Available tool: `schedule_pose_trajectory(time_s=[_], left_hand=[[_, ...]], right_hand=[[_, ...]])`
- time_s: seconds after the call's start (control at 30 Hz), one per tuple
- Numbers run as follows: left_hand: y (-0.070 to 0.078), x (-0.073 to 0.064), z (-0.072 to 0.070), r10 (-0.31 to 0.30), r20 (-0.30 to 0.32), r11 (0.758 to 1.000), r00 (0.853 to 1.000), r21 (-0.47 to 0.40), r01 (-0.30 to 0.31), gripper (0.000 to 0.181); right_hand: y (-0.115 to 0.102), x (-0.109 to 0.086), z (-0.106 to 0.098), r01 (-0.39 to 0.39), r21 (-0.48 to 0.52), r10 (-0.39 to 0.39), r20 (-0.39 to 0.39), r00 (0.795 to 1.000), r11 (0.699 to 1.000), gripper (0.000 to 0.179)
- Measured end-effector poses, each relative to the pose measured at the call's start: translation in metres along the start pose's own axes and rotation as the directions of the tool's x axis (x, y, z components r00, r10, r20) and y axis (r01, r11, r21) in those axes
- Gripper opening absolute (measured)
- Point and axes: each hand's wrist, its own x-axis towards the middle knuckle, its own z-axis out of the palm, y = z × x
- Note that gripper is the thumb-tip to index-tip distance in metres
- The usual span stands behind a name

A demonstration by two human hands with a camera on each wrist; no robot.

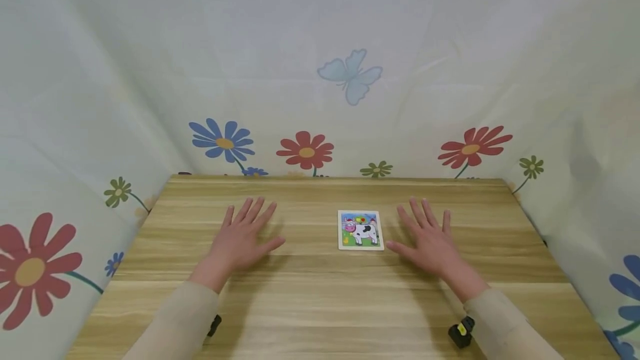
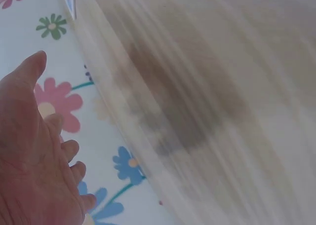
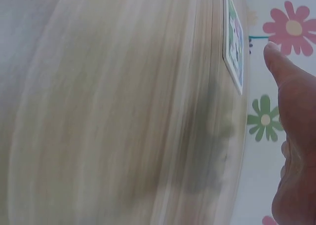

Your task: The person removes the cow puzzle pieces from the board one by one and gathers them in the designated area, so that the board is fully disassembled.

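A small square picture puzzle [image 1: 360, 230] of a black-and-white cow, framed in a pale border, lies flat on the wooden table, a bit right of centre. My right hand [image 1: 429, 243] is just right of it, fingers spread and straight, holding nothing. Its thumb comes close to the puzzle's lower right corner. Farther off on the left, my left hand [image 1: 241, 243] is spread out with nothing in it. Both hands cast shadows on the wood and appear raised above it in the wrist views. The puzzle's edge [image 3: 234, 42] shows at the top of the right wrist view.
The wood-grain table [image 1: 320, 299] reaches back to a white curtain [image 1: 280, 60] printed with flowers and a butterfly, which also hangs along both sides. Black wrist-mount parts [image 1: 461, 333] show beside the right sleeve and the left sleeve.
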Motion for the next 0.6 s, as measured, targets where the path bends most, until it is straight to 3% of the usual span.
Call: schedule_pose_trajectory(time_s=[0.4, 0.6], left_hand=[[0.044, 0.051, -0.002, 0.108, 0.09, 0.992, 0.99, 0.051, -0.113, 0.091], [0.063, 0.071, 0.007, 0.171, 0.123, 0.983, 0.978, 0.047, -0.178, 0.09]], right_hand=[[-0.022, 0.017, 0.01, 0.092, 0.016, -0.093, 0.022, 0.995, 0.996, 0.097], [-0.031, 0.022, 0.015, 0.136, -0.001, -0.136, 0.034, 0.99, 0.991, 0.096]])
